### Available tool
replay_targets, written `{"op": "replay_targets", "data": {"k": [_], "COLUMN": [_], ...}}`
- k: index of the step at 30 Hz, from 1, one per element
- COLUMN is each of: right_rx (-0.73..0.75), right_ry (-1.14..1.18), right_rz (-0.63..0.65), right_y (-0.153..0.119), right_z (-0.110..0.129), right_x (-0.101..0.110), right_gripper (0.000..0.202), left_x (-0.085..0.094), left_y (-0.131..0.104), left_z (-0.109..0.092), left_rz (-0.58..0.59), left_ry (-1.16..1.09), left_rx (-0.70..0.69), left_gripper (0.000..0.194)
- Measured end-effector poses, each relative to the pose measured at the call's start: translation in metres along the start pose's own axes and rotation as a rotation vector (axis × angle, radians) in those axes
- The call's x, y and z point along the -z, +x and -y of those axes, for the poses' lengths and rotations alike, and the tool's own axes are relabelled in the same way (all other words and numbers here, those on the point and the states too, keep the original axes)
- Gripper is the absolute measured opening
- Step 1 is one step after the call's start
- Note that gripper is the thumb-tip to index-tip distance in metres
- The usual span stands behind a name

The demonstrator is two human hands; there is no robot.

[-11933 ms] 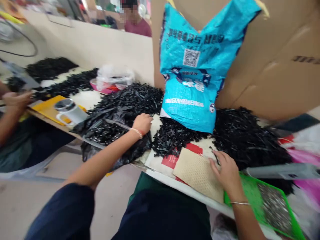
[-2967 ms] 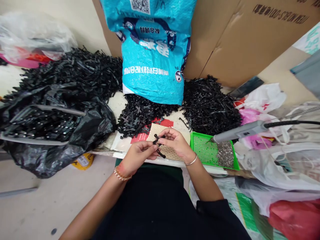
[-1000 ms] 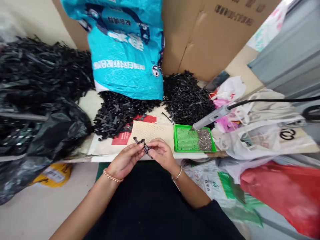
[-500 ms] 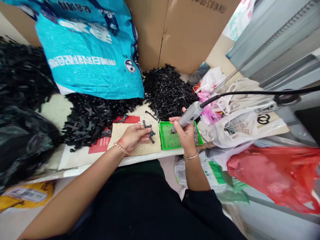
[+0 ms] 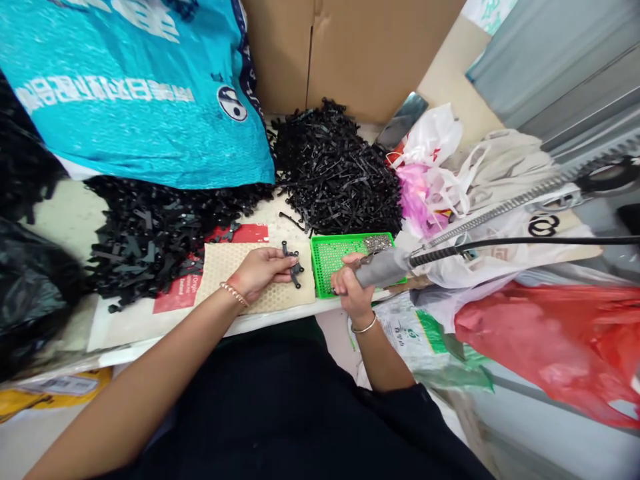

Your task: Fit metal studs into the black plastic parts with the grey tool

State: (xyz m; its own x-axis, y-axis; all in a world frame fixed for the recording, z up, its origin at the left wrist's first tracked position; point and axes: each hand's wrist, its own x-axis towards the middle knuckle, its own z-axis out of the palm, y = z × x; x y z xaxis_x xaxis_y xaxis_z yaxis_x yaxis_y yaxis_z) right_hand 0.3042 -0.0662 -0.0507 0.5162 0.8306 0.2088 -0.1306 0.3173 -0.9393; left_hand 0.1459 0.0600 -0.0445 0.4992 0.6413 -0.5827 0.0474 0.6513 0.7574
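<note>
Between the fingertips of my left hand (image 5: 263,272) is a small black plastic part (image 5: 293,265) with several arms, held over a beige textured mat (image 5: 220,267). My right hand (image 5: 354,288) is wrapped round a grey electric screwdriver (image 5: 383,268), which lies nearly level and points left. The tip of the screwdriver is hidden by my fingers. Under and behind that hand is a green tray (image 5: 320,267) with a perforated plate; small metal screws (image 5: 379,243) lie at its far right.
Piles of black parts (image 5: 335,167) stand behind the tray and at the left (image 5: 135,247). A blue sack (image 5: 150,127) leans over the left pile. Plastic bags (image 5: 430,147) and the screwdriver's cable (image 5: 500,243) are at the right.
My right hand has moved down and tilted the screwdriver from steep to nearly level, away from the tray's plate. My left hand still holds the black part. The view has shifted slightly.
</note>
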Motion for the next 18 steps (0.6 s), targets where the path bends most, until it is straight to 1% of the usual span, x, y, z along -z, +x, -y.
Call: {"op": "replay_targets", "data": {"k": [3, 8, 18], "right_rx": [-0.009, -0.007, -0.036], "right_ry": [-0.016, -0.029, -0.027], "right_rz": [-0.007, 0.032, 0.06], "right_y": [0.003, 0.003, -0.001], "right_z": [-0.002, -0.01, -0.014], "right_x": [0.0, 0.004, 0.007], "right_gripper": [0.027, 0.024, 0.023], "left_x": [0.0, 0.001, 0.0], "left_y": [0.001, 0.001, -0.001], "left_z": [0.001, 0.003, 0.0], "left_rz": [0.001, 0.007, 0.006], "left_ry": [0.001, -0.004, 0.008], "left_rx": [-0.001, -0.006, 0.008], "left_gripper": [0.024, 0.026, 0.024]}}
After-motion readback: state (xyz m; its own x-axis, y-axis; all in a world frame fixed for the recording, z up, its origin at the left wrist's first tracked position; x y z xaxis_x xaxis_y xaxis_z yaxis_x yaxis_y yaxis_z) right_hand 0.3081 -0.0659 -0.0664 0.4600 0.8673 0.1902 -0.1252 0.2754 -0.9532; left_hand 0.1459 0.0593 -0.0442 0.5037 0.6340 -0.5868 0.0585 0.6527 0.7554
